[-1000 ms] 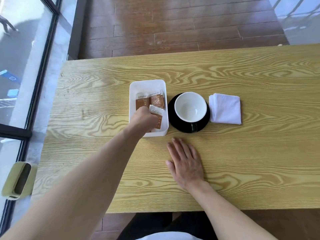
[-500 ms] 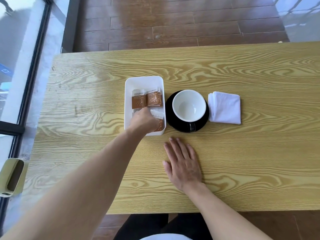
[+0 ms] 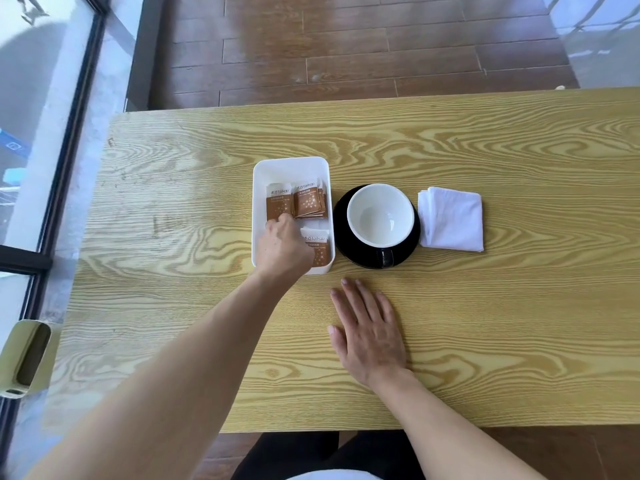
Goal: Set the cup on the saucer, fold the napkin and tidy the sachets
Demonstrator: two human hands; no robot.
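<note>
Reaching into the white tray [image 3: 258, 188], the left hand [image 3: 282, 245] has its fingers curled down onto the brown sachets [image 3: 309, 201] — the fingertips meet the lower edge of the far-left packet, but whether they pinch it or only nudge it I cannot tell, since the back of the hand hides them. Most packets stand in a neat overlapped stack in the far half of the tray; one more lies in the near right corner, partly under the hand, and that stray looks like the reason the hand is there: squaring up the last packets so they all face one way.

Flat on the wooden table [image 3: 519, 323], palm down with fingers straight and together, the right hand [image 3: 369, 336] holds nothing; it seems parked there as a brace while the other works, well short of the crockery.

Beyond it the white cup [image 3: 380, 214] sits upright and empty on the black saucer [image 3: 346, 251], just beside the tray. To the right of the saucer lies the white napkin [image 3: 452, 220], folded into a square — so two parts of the job look done, and only the sachets remain.
</note>
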